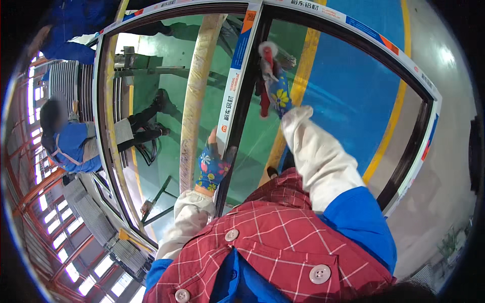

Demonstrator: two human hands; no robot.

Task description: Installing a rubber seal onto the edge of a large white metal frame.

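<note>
The frame (262, 10) is a large glazed window unit with dark inner edges and white protective film on its outer faces; it fills most of the view. Its centre bar (237, 81) serves as the landmark below.

Right of the bar, the pane shows a blue floor (353, 86) with a yellow stripe. Left of the bar, the pane shows a green floor and a pale beam (197, 91). Further left, outside the frame, a co-worker (70, 144) in blue crouches.

The right hand (279, 93), in a floral glove, is raised just right of the bar and closed around a red tool (266, 76) with a pale head. The left hand (212, 164), gloved alike, rests low on the bar, fingers wrapped on its edge.

Progress, as a judgement: the frame appears assembled and glazed, the film is not yet removed, and work along the bar is in hand.

The tool's working end is blurred. The frame's lower edge is hidden by the person's red checked apron (273, 242). No worktop is visible.
</note>
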